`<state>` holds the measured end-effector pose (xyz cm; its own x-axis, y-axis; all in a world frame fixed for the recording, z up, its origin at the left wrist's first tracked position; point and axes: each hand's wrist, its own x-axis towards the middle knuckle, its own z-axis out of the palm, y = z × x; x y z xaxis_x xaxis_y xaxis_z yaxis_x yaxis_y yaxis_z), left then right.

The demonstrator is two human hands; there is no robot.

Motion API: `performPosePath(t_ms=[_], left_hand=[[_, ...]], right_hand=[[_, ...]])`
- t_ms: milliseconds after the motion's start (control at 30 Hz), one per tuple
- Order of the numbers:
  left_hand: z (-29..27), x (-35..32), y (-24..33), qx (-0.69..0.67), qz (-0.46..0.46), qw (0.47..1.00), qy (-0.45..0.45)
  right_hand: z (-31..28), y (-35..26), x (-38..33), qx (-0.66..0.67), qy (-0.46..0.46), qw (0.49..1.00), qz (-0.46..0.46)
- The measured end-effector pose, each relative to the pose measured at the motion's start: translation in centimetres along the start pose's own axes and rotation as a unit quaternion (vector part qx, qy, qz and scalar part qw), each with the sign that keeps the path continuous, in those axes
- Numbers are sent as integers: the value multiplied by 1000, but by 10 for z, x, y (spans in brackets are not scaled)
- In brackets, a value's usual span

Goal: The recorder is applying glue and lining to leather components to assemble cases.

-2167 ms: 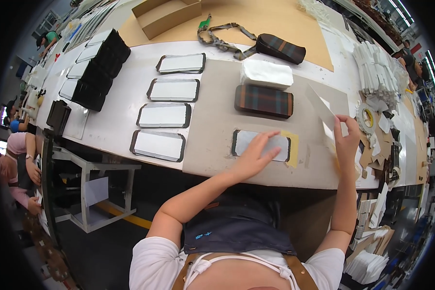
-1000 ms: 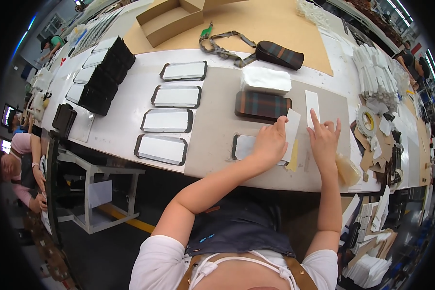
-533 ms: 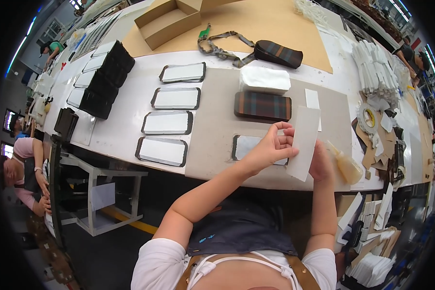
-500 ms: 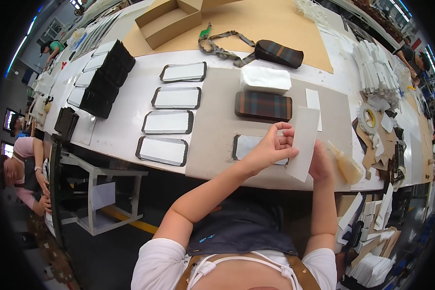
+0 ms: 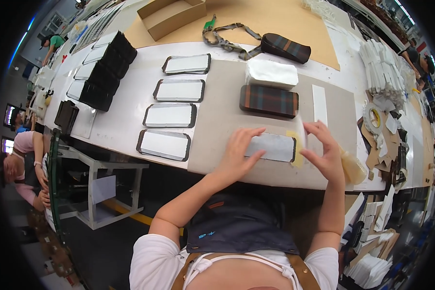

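A grey panel with black edging (image 5: 274, 146) lies on the table in front of me. My left hand (image 5: 238, 151) is over its left end, holding nothing, with thumb and forefinger spread apart. At the panel's right end, my right hand (image 5: 326, 149) holds a thin white sheet (image 5: 300, 131) that is tilted nearly edge-on. Its forefinger and thumb are at the sheet's two ends. A yellowish strip (image 5: 296, 158) shows under the sheet, beside the panel; I cannot tell whether it is joined to the sheet. Behind the panel sits a dark plaid case piece (image 5: 269, 101).
A white stack (image 5: 272, 75) stands behind the plaid piece, a white strip (image 5: 320, 105) to its right. Several white, black-edged panels (image 5: 165, 144) line the left. A yellowish bottle (image 5: 352, 167), partly behind my right hand, and a tape roll (image 5: 372, 118) are at right.
My left hand has moved left and down to the grey panel, away from the sheet. My right hand has turned the sheet nearly edge-on. The yellowish strip has come into sight.
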<state>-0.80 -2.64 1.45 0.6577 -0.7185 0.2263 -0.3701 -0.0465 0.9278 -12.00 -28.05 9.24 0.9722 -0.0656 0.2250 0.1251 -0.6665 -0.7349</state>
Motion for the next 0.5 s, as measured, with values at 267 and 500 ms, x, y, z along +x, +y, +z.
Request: performPosePath(t_ms=[267,500], left_hand=[[-45,-22,-31,322,24,942,90],[-45,-27,-35,311,21,946,90]], right_hand=[[59,9,19,-227,-77,966,-95],[78,7,25,-227,-95,963,-110]])
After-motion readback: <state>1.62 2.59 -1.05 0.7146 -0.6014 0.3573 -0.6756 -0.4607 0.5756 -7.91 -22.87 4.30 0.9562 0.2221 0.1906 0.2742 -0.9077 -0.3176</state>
